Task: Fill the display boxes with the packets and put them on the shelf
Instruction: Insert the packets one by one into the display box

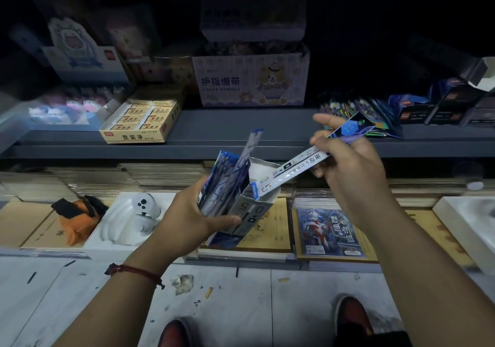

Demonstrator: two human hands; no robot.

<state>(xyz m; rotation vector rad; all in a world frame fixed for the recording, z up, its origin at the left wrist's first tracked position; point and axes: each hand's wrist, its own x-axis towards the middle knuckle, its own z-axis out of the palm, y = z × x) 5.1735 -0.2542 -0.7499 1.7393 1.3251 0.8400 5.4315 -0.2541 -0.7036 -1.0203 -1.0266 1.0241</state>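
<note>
My left hand [197, 219] grips a blue-and-white display box [242, 204] from below, tilted, in front of the grey shelf [241, 130]. Several long packets stand in the box, one sticking up [251, 143]. My right hand [348, 164] pinches a long white-and-blue packet [300, 167] whose lower end rests at the box's open top. A loose heap of similar packets [359, 116] lies on the shelf just behind my right hand.
On the shelf stand a yellow eraser box [142, 121], a finger bandage box [251, 79] and dark small boxes [439, 105] at right. Below lie stacked notebooks [270, 229], a white controller [146, 210] and an orange pouch [77, 221]. My shoes show on the tiled floor.
</note>
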